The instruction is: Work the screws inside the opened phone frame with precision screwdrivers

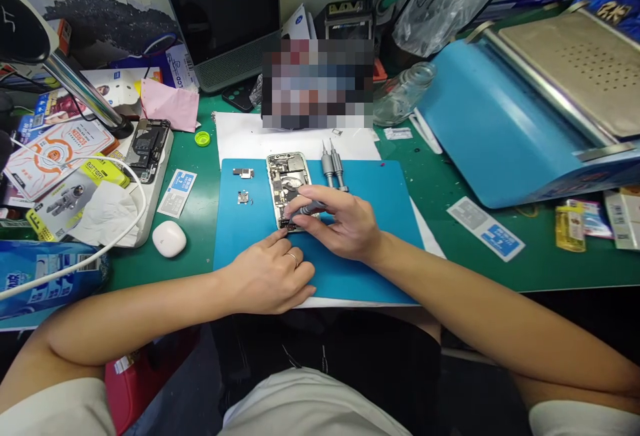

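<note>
An opened phone [278, 186] with its inner parts bare lies upright on a blue mat [360, 263]. My right hand [345, 219] is closed in a pinch round a grey precision screwdriver [311, 207], tilted over the phone's lower end. Its tip is hard to make out. My left hand [273, 271], wearing a ring, is closed with the other fingers curled, its index fingertip pressed at the phone's lower left edge. Two grey screwdrivers [333, 164] lie just above my right hand. Left of the phone sit a small metal part [243, 173] and a smaller one [243, 197].
A tablet-like screen [225, 9] stands at the back beside a blurred patch. On the left are a lamp post [87, 93], another opened phone [147, 146], a white earphone case [169, 239] and a white cable [143, 206]. A large blue stand [480, 129] fills the right.
</note>
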`<state>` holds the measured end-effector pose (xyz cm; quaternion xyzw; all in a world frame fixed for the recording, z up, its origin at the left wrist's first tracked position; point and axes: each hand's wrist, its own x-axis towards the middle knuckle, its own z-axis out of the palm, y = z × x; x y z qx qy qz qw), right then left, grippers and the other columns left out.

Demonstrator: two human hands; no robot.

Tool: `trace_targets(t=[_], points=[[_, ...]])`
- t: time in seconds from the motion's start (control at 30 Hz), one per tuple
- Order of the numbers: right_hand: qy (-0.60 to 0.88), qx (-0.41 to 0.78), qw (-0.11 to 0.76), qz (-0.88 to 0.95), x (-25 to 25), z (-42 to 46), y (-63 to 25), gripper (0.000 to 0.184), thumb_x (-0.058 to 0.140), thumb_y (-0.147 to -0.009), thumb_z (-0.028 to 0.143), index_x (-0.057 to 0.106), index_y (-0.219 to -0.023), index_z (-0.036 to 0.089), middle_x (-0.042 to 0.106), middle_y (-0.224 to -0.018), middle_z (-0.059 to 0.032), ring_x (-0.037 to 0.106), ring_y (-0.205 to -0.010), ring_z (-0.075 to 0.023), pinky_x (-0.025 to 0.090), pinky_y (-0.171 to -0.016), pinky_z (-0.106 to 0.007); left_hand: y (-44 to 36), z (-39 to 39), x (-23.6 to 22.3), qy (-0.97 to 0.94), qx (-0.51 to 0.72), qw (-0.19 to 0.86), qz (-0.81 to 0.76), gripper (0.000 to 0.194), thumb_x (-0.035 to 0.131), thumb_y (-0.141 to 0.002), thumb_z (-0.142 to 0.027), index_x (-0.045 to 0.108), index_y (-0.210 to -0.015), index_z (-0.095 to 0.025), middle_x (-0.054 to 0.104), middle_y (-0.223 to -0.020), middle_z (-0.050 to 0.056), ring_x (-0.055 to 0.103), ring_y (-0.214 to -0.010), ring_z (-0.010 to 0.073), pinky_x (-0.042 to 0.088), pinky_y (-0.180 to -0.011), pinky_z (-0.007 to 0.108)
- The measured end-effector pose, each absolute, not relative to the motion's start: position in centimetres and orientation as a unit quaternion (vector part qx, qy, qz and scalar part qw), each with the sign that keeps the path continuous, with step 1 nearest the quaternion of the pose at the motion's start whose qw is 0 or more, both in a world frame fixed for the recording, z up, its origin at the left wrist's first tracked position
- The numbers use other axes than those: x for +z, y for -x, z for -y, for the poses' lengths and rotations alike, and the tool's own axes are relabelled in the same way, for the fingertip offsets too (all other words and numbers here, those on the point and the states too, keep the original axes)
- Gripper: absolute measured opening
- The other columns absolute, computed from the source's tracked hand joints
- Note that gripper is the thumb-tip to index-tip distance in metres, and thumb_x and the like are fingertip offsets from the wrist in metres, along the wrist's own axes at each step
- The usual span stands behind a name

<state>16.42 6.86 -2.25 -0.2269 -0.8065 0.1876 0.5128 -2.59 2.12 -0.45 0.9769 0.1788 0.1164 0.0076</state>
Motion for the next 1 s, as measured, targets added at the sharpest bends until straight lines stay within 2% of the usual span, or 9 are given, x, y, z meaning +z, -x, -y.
trace_targets(t=[0.37, 0.5, 0.67, 1.0], points=[[0.224, 0.196, 0.516, 0.803, -2.29, -6.94, -16.43, 0.06, 0.064, -0.091, 0.01, 0.044, -0.145, 0.027, 0.076, -0.094, -0.0018, 0.075, -0.079, -0.0132, 0.066, -0.066, -0.023, 2.65, -2.06, -0.61, -0.977, 0.113, 0.01, -0.178, 0.032, 0.045, -0.101, -0.04, 0.055, -0.079, -0.019, 0.058, -0.073, 0.004, 0.058, -0.07, 0.0213, 0.047, -0.097, 0.04], [0.205, 0.164, 0.501, 0.825, -1.94, -6.99, -16.49, 0.063, 0.064, -0.092, 0.012, 0.039, -0.148, 0.028, 0.076, -0.096, -0.0025, 0.076, -0.081, -0.0144, 0.067, -0.072, -0.026, 2.66, -2.08, -0.67, -0.977, 0.118, 0.006, -0.178, 0.033, 0.045, -0.101, -0.04, 0.055, -0.079, -0.019, 0.058, -0.072, 0.004, 0.058, -0.07, 0.0216, 0.048, -0.093, 0.04], [0.194, 0.106, 0.489, 0.844, -1.71, -7.07, -16.28, 0.064, 0.07, -0.09, 0.016, 0.041, -0.146, 0.025, 0.075, -0.094, -0.0055, 0.073, -0.08, -0.0179, 0.066, -0.067, -0.03, 2.65, -2.07, -0.61, -0.976, 0.123, 0.005, -0.18, 0.032, 0.045, -0.101, -0.039, 0.056, -0.078, -0.018, 0.058, -0.072, 0.004, 0.056, -0.068, 0.021, 0.048, -0.09, 0.039], [0.222, 0.123, 0.48, 0.84, -1.67, -6.78, -16.11, 0.066, 0.058, -0.093, 0.011, 0.034, -0.152, 0.029, 0.075, -0.095, -0.0034, 0.072, -0.08, -0.017, 0.064, -0.069, -0.031, 2.66, -2.16, -0.55, -0.977, 0.113, 0.01, -0.181, 0.033, 0.045, -0.101, -0.041, 0.055, -0.078, -0.019, 0.059, -0.072, 0.004, 0.058, -0.07, 0.0214, 0.049, -0.091, 0.039]])
